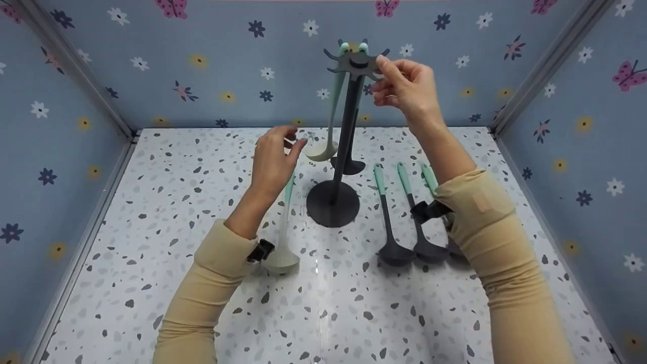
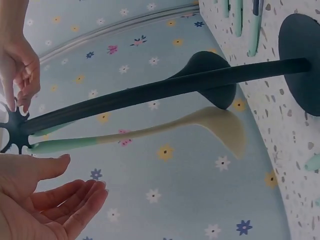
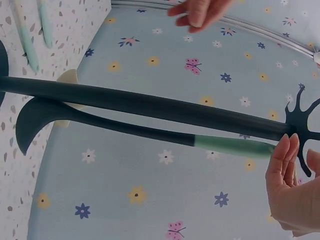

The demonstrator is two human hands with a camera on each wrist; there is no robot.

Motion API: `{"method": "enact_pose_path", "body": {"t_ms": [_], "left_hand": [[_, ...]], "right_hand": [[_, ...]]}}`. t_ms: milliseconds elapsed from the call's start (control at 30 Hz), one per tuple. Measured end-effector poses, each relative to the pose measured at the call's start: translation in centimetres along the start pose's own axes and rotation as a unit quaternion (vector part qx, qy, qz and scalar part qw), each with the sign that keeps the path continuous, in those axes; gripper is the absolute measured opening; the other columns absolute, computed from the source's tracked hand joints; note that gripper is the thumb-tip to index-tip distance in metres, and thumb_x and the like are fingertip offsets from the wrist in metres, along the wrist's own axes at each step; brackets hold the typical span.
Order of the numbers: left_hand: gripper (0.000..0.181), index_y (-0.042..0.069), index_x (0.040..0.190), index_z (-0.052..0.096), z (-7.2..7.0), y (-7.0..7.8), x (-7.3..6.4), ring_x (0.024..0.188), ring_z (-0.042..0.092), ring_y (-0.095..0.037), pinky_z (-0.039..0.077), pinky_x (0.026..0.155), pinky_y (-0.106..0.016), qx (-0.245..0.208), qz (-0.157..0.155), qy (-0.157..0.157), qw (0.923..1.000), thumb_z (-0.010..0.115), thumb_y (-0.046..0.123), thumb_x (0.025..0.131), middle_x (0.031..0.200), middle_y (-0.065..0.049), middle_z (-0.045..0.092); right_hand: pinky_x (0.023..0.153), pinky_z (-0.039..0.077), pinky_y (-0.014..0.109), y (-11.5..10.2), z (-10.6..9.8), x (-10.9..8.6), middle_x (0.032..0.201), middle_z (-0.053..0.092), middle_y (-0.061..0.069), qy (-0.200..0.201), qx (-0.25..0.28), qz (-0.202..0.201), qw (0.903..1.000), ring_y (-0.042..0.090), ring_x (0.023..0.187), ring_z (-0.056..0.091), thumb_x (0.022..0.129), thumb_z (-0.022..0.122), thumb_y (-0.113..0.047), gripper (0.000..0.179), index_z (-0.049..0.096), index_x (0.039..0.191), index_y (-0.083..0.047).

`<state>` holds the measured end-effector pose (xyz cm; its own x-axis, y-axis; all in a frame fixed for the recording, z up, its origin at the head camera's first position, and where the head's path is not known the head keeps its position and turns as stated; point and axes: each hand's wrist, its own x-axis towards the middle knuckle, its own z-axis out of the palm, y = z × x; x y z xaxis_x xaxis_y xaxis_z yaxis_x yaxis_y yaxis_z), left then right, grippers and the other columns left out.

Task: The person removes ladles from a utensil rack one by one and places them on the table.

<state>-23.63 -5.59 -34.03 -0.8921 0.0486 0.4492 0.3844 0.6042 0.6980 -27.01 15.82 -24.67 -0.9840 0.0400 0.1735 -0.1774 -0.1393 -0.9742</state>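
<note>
A dark utensil stand (image 1: 333, 202) with a round base and a crown of curved hooks stands upright on the table. From its far hooks hang a cream ladle (image 1: 322, 150) and a dark ladle (image 3: 125, 125), both with mint-green handles. My right hand (image 1: 407, 88) pinches one hook at the crown's right side between thumb and fingers. Left of the pole, my left hand (image 1: 275, 156) holds nothing, its fingers loosely bent and apart from the stand. In the left wrist view, the left palm (image 2: 45, 200) faces up below the hanging cream ladle.
Several dark ladles (image 1: 397, 253) with mint handles lie at the right, the outermost partly behind my right sleeve. Another cream ladle (image 1: 282, 260) lies beside my left wrist. Flower-patterned walls (image 1: 227, 60) enclose the speckled table (image 1: 167, 202) at the back and sides.
</note>
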Motion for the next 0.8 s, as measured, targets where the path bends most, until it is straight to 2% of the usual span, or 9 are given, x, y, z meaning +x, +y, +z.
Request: {"method": "enact_pose_path", "body": {"t_ms": [200, 267, 400, 467, 600, 700, 800], "left_hand": [[0.024, -0.003, 0.104, 0.061, -1.1, 2.9, 2.0, 0.081, 0.058, -0.020, 0.046, 0.072, -0.028, -0.003, 0.011, -0.001, 0.9999, 0.057, 0.014, 0.087, 0.094, -0.012, 0.061], [0.024, -0.002, 0.105, 0.060, -1.5, 3.7, 2.7, 0.082, 0.058, -0.019, 0.046, 0.072, -0.026, 0.004, 0.012, 0.001, 0.9999, 0.055, 0.015, 0.089, 0.095, -0.012, 0.061], [0.025, -0.001, 0.107, 0.060, -2.2, 5.2, 4.1, 0.085, 0.056, -0.018, 0.045, 0.073, -0.022, 0.024, 0.020, 0.015, 0.9994, 0.049, 0.016, 0.092, 0.096, -0.010, 0.060], [0.025, 0.000, 0.106, 0.060, -2.5, 5.8, 4.9, 0.086, 0.056, -0.017, 0.044, 0.074, -0.022, 0.027, 0.025, 0.023, 0.9991, 0.047, 0.017, 0.093, 0.096, -0.009, 0.060], [0.026, 0.001, 0.106, 0.060, -2.8, 6.7, 6.5, 0.083, 0.056, -0.014, 0.043, 0.072, -0.019, 0.001, 0.021, 0.025, 0.9995, 0.046, 0.020, 0.094, 0.095, -0.007, 0.061], [0.027, 0.002, 0.105, 0.061, -2.6, 7.0, 7.6, 0.079, 0.056, -0.013, 0.042, 0.068, -0.017, -0.031, 0.015, 0.022, 0.9992, 0.047, 0.022, 0.093, 0.093, -0.007, 0.062], [0.028, 0.002, 0.104, 0.061, -2.4, 7.0, 8.3, 0.076, 0.054, -0.012, 0.040, 0.065, -0.016, -0.047, 0.011, 0.020, 0.9986, 0.047, 0.023, 0.093, 0.090, -0.007, 0.061]], "right_hand": [[0.056, 0.051, 0.029, -0.4, -0.6, -0.9, 0.073, 0.060, 0.015, 0.037, 0.007, -0.021, 0.9991, 0.020, 0.056, 0.053, 0.087, 0.058, -0.022, 0.029, 0.047, 0.105, -0.003], [0.056, 0.051, 0.030, -0.5, -0.6, -1.2, 0.075, 0.060, 0.014, 0.039, -0.004, -0.042, 0.9984, 0.022, 0.058, 0.053, 0.087, 0.058, -0.022, 0.030, 0.046, 0.107, -0.004], [0.057, 0.051, 0.028, -0.6, -0.6, -1.8, 0.075, 0.060, 0.013, 0.027, -0.054, -0.108, 0.9923, 0.023, 0.060, 0.054, 0.087, 0.058, -0.017, 0.025, 0.047, 0.105, -0.004], [0.057, 0.051, 0.026, -0.6, -0.5, -2.0, 0.074, 0.060, 0.013, 0.022, -0.092, -0.143, 0.9851, 0.023, 0.061, 0.054, 0.086, 0.059, -0.014, 0.023, 0.049, 0.103, -0.003], [0.056, 0.049, 0.023, -0.2, -0.3, -2.3, 0.076, 0.060, 0.012, 0.030, -0.198, -0.201, 0.9590, 0.023, 0.062, 0.054, 0.085, 0.060, -0.014, 0.021, 0.052, 0.100, 0.000], [0.057, 0.048, 0.021, 0.0, -0.1, -2.5, 0.078, 0.060, 0.010, 0.042, -0.261, -0.212, 0.9409, 0.022, 0.064, 0.053, 0.085, 0.060, -0.017, 0.021, 0.055, 0.097, -0.001], [0.058, 0.047, 0.020, 0.1, 0.2, -2.5, 0.077, 0.060, 0.009, 0.042, -0.289, -0.199, 0.9353, 0.019, 0.063, 0.053, 0.085, 0.061, -0.022, 0.021, 0.059, 0.092, -0.002]]}}
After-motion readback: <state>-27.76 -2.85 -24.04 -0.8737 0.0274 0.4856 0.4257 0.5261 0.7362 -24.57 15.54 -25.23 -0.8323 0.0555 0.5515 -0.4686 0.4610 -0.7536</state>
